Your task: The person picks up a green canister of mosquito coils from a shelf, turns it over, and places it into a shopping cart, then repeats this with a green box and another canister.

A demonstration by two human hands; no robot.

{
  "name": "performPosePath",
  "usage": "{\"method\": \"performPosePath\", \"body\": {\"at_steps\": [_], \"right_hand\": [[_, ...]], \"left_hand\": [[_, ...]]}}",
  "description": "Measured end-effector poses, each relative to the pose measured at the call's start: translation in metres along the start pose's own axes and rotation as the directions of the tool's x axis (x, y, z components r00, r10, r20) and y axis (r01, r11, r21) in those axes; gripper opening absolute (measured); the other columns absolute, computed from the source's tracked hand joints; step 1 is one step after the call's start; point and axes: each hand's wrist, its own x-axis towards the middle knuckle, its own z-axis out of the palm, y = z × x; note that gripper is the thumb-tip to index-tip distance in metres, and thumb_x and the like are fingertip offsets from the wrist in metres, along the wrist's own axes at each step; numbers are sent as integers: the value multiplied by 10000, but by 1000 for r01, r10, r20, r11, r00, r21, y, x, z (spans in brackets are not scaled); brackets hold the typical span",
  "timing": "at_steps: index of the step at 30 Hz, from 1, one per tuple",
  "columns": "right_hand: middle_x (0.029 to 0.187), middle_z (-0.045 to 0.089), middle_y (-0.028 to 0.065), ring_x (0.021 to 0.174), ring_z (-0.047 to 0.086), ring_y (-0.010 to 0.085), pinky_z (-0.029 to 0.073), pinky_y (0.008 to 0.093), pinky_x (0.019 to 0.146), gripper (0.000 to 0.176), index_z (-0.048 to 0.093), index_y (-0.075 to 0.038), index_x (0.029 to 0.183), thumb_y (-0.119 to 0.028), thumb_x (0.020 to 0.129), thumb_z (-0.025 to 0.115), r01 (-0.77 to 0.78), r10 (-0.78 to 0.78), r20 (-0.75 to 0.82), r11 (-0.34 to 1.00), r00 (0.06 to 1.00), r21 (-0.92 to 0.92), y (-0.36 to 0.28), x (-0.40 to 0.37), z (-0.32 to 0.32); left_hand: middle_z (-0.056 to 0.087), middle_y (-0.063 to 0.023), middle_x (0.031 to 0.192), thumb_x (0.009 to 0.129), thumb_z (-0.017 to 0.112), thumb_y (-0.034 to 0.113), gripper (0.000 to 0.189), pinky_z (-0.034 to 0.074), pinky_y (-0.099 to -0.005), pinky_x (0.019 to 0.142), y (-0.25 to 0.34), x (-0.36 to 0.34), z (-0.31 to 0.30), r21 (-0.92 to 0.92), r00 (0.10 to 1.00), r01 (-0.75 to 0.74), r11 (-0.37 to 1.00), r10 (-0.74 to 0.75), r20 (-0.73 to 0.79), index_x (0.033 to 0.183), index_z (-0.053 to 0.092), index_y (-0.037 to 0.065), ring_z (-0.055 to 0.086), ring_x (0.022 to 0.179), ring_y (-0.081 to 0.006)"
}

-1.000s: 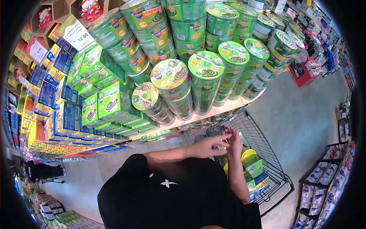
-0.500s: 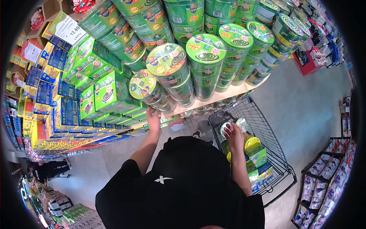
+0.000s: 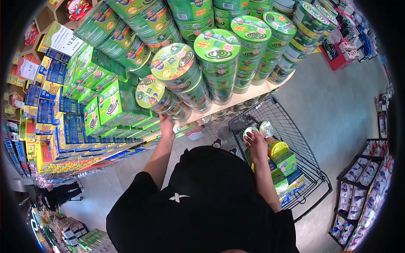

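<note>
My left hand [image 3: 167,125] is at the shelf's front edge, by the base of a short stack of green round tins [image 3: 150,93]; its fingertips are partly hidden there. Over the shopping cart [image 3: 291,126], my right hand [image 3: 256,145] has its fingers curled at the top of a green-lidded tin [image 3: 251,132]. Another round tin [image 3: 267,129] lies beside it. Below these in the cart are a yellow-rimmed tin [image 3: 278,148] and a green box [image 3: 285,163]. Taller stacks of green tins [image 3: 217,50] stand along the wooden shelf [image 3: 240,98].
Green boxes [image 3: 112,107] and blue and yellow boxes [image 3: 72,126] fill the shelf's left part. A black rack of packets [image 3: 356,181] stands at right. A person in dark clothes [image 3: 63,194] is at far left. Price signs [image 3: 63,39] hang at upper left.
The view has shifted slightly, with the shelf stacks now a little further left and higher. Both hands keep nearly the same places, at the shelf edge and over the cart.
</note>
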Motion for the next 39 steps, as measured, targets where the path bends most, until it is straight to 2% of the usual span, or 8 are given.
{"method": "performPosePath", "body": {"at_steps": [6, 9, 12, 14, 19, 23, 30, 39], "right_hand": [[1150, 631, 92, 992, 650, 214, 504, 355, 841, 352, 560, -67, 1263, -289, 993, 602, -7, 7, 1, 1000, 1000, -8, 1, 0, -1], [1143, 623, 84, 987, 648, 210, 504, 357, 839, 354, 564, -68, 1254, -300, 991, 611, -12, 12, 7, 1000, 1000, -11, 0, 1, 1], [1138, 616, 76, 984, 646, 211, 505, 361, 833, 358, 567, -66, 1252, -306, 990, 616, -15, 15, -5, 1000, 1000, 4, 1, 2, 3], [1142, 615, 82, 983, 644, 214, 508, 364, 826, 363, 558, -64, 1265, -297, 992, 612, -17, 17, -4, 1000, 1000, -6, 2, 2, 4], [1167, 614, 97, 991, 641, 213, 508, 362, 826, 363, 538, -58, 1292, -276, 1006, 585, -37, 39, 23, 997, 999, -61, 6, 3, 5], [1189, 614, 104, 999, 639, 215, 506, 364, 833, 376, 522, -52, 1315, -269, 1012, 575, -42, 44, 28, 997, 999, -57, 3, 2, 8], [1185, 625, 108, 998, 644, 224, 516, 360, 814, 388, 521, -41, 1323, -252, 1003, 588, -37, 39, 33, 999, 999, -39, 7, 4, 3], [1167, 639, 101, 988, 650, 227, 513, 363, 814, 335, 547, -54, 1288, -236, 1006, 563, -40, 41, 15, 999, 999, -32, 9, 2, -2]], "left_hand": [[511, -67, 1386, 912, 563, 13, 698, 442, -310, 850, 9, -9, 1, 55, 1000, 14, 998, -13, -10, 1551, 310, 130, 518, 1119, -194], [471, -150, 1369, 897, 643, 47, 682, 438, -391, 932, 5, -28, 0, 358, 920, -266, 895, 347, -184, 1510, 344, 34, 496, 1167, -264], [435, -203, 1341, 845, 734, 94, 716, 403, -452, 1019, 46, -70, 2, 674, 594, -622, 398, 801, 75, 1459, 387, -28, 461, 1225, -339], [417, -224, 1379, 801, 773, 120, 750, 371, -481, 1081, 103, -83, 8, 680, 337, -730, 66, 900, 275, 1453, 420, 9, 418, 1290, -398], [180, -317, 1603, 688, 895, 303, 1070, 261, -542, 1194, 219, -73, 24, 711, 531, -634, -304, 498, 686, 1552, 317, 53, 208, 1476, -508], [65, -346, 1625, 573, 909, 540, 1343, 196, -541, 1225, 243, -46, 33, 723, 713, -547, -422, 218, 667, 1603, 191, 63, 83, 1508, -521], [17, -311, 1644, 544, 922, 521, 1404, 196, -582, 1217, 250, -21, 44, 687, 789, -583, -433, -100, 606, 1620, 111, 125, 83, 1509, -520], [41, -304, 1645, 568, 903, 453, 1298, 325, -639, 1136, 252, -10, 49, 639, 744, -649, -413, -166, 648, 1603, 168, 184, 182, 1489, -512]]}}
